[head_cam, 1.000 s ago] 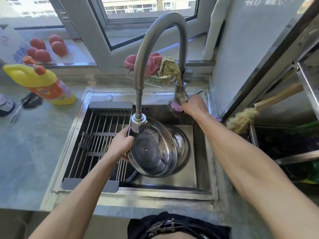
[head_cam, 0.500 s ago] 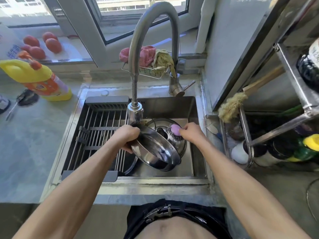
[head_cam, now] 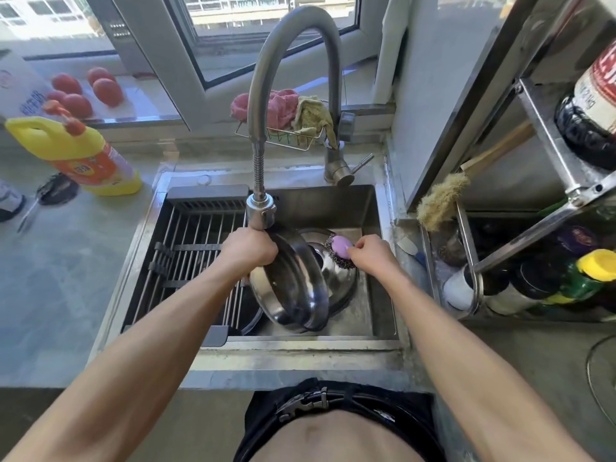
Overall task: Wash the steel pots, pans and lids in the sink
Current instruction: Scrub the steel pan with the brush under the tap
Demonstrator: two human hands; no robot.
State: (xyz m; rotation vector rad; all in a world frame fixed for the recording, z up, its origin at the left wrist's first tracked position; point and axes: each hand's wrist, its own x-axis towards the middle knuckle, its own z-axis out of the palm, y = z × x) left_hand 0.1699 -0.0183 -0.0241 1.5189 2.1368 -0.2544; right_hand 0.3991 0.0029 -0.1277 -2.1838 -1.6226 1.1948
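My left hand (head_cam: 248, 250) grips the upper rim of a steel lid (head_cam: 293, 295), held tilted on edge in the steel sink (head_cam: 376, 208). Behind it lies a second steel lid (head_cam: 343, 285), dome up, with a dark knob partly hidden by the tilted lid. My right hand (head_cam: 370, 253) pinches a steel wool scrubber with a purple handle (head_cam: 340, 250), which rests on that second lid. The tap's spray head (head_cam: 261, 211) hangs just above my left hand. No water is visible.
A roll-up drying rack (head_cam: 190, 248) covers the sink's left half. A yellow detergent bottle (head_cam: 80, 155) stands on the left counter, cloths in a wire basket (head_cam: 286, 118) sit behind the tap, and a brush (head_cam: 440, 198) and a rack of bottles (head_cam: 540, 278) stand right.
My right hand came from the tap lever down into the sink with the scrubber and set it on the back lid. My left hand tipped the front lid more upright.
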